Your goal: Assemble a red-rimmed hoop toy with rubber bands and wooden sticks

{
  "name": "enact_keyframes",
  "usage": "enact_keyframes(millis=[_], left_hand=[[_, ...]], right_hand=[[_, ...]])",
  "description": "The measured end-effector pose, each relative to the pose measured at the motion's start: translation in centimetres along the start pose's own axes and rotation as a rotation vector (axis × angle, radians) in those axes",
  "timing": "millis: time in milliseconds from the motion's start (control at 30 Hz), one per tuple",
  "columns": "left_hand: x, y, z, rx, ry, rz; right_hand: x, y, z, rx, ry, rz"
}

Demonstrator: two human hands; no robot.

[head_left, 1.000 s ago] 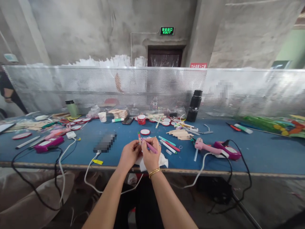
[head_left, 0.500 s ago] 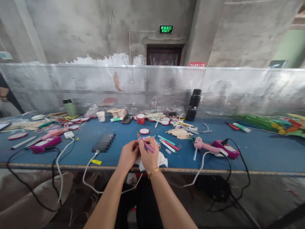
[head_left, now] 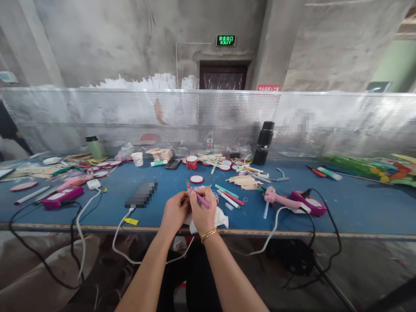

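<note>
In the head view, my right hand [head_left: 204,212] is closed round a purple marker [head_left: 204,201]. My left hand [head_left: 175,211] is closed beside it, fingers pinching a thin stick whose red and green end [head_left: 188,184] sticks up above them. The marker's tip is hidden by the fingers. Under my hands lies a white tissue [head_left: 222,218]. Just right of them rest a teal marker [head_left: 226,190], a red marker [head_left: 236,199] and a white marker [head_left: 228,200], with a loose cap [head_left: 229,206]. Small loose bands lie behind my fingers, near a red-rimmed white disc [head_left: 196,179].
Wooden sticks [head_left: 245,182] lie beyond the markers, with a black bottle [head_left: 264,143] behind. Left is a phone [head_left: 141,195] on a white cable. Pink glue guns [head_left: 286,199] lie with cables hanging over the table's front edge [head_left: 247,232]. A person stands far left.
My hands hold nearly the same pose, with the marker and stick still in them. At the far left, the other person's arm has shifted.
</note>
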State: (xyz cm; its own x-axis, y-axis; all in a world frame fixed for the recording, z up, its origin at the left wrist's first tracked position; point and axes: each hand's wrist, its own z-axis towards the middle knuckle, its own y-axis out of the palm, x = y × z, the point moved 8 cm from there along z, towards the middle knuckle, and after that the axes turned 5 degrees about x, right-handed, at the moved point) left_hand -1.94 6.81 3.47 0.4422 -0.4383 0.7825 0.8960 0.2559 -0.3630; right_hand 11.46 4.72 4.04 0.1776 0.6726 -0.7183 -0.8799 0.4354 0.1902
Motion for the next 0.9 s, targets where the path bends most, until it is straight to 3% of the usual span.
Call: enact_keyframes(millis=[900], left_hand=[[-0.11, -0.02, -0.04, 0.027, 0.014, 0.04]], right_hand=[[-0.34, -0.06, -0.03, 0.013, -0.007, 0.007]])
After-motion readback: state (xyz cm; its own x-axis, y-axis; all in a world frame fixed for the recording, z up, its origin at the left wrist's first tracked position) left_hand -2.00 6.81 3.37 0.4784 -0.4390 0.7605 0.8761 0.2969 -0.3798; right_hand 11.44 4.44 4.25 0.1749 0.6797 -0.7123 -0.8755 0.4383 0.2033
